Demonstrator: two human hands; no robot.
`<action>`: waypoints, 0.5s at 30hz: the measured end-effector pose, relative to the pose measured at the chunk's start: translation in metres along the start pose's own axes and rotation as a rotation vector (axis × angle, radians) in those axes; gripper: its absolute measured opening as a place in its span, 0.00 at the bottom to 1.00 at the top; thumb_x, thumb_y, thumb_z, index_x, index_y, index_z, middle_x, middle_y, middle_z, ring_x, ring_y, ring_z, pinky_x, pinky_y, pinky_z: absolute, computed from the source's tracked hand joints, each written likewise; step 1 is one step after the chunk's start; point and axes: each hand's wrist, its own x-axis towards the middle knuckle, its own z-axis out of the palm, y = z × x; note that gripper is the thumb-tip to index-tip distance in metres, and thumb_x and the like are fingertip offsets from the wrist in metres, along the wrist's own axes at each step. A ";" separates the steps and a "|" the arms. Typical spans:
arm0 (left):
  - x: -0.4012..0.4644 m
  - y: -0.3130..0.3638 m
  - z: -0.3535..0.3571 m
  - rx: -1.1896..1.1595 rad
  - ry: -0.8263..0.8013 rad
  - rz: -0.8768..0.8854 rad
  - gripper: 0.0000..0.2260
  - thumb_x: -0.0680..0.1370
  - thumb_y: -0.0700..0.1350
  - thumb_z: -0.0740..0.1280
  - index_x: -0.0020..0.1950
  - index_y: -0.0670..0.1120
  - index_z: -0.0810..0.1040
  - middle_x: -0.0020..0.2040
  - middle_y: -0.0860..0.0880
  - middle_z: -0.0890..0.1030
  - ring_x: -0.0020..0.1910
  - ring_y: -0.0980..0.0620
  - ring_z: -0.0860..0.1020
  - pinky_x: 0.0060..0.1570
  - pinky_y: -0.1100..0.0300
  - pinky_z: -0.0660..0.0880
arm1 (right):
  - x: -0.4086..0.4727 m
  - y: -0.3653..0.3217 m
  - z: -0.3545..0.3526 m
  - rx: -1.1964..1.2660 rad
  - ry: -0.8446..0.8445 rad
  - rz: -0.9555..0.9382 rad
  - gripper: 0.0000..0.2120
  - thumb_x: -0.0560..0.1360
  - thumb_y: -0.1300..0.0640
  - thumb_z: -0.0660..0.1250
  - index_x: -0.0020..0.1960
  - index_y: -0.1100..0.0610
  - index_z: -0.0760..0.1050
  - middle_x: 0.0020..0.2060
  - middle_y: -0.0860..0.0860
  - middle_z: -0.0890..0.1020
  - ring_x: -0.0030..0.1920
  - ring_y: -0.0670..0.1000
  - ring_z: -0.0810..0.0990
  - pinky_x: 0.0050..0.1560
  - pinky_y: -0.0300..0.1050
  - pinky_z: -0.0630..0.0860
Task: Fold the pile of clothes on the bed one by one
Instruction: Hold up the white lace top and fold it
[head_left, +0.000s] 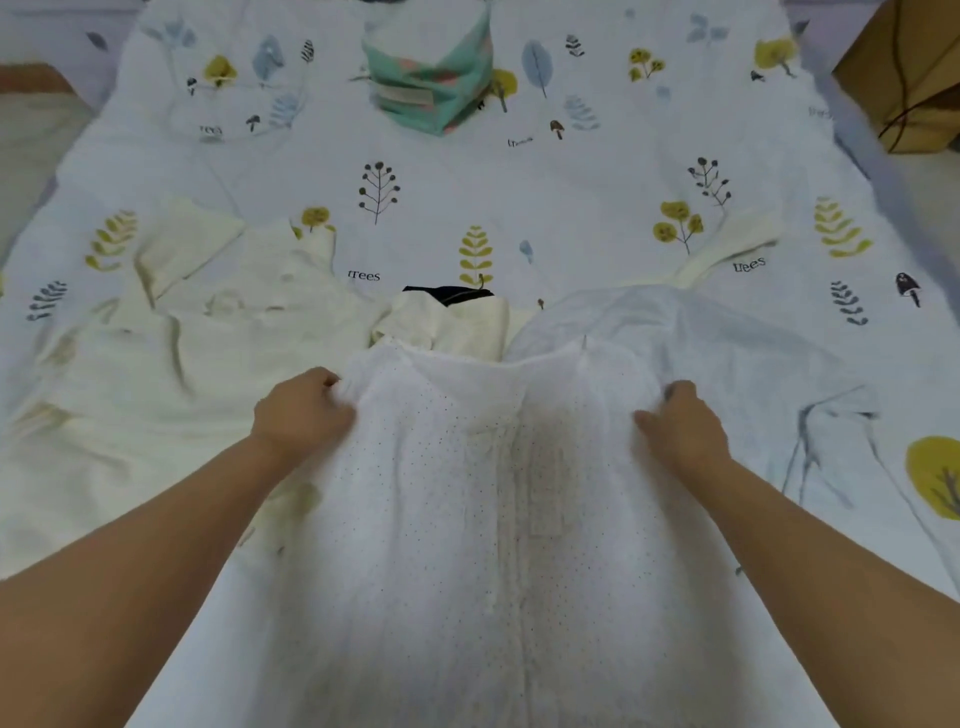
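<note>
White, finely dotted cotton hung between our hands: the dotted garment (483, 493) was pinched at its upper edge by the left hand (304, 413) on one corner and the right hand (680, 426) on the other, fingers curled into the cloth, the edge sagging a little between them while the rest draped down toward us over the bed (467, 182). We judged the step to be spreading this piece flat before the first fold. To do it well, we reckoned the edge wanted drawing taut and level, since the dip between the hands would carry a crease into every later fold. The cream garments (171, 353) lay crumpled just beyond the left hand, a pale blue shirt (701, 353) just beyond the right, and a small cream piece with a dark item (447, 317) between and ahead of both hands. So we thought it best to lay the dotted piece on the near side, clear of those. A folded teal item (431, 78) sat well ahead of us.
</note>
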 end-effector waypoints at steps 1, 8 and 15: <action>0.003 -0.002 0.000 0.012 0.066 0.037 0.12 0.74 0.43 0.63 0.57 0.46 0.77 0.51 0.45 0.81 0.52 0.42 0.76 0.47 0.56 0.69 | 0.002 0.002 0.001 -0.040 0.031 -0.028 0.10 0.78 0.56 0.61 0.55 0.62 0.68 0.50 0.59 0.76 0.46 0.57 0.72 0.44 0.46 0.68; 0.016 -0.010 -0.016 0.119 0.111 -0.074 0.13 0.71 0.53 0.67 0.39 0.43 0.74 0.35 0.48 0.77 0.34 0.48 0.74 0.32 0.60 0.65 | 0.015 0.005 -0.013 -0.094 0.118 0.017 0.09 0.77 0.55 0.60 0.43 0.61 0.70 0.32 0.52 0.72 0.33 0.52 0.70 0.33 0.42 0.65; 0.005 -0.001 -0.052 0.273 -0.116 -0.065 0.09 0.73 0.43 0.62 0.42 0.38 0.78 0.34 0.46 0.76 0.32 0.46 0.75 0.28 0.63 0.66 | 0.003 0.019 -0.034 0.072 0.016 0.015 0.10 0.71 0.61 0.65 0.34 0.59 0.67 0.30 0.52 0.71 0.31 0.52 0.69 0.33 0.42 0.65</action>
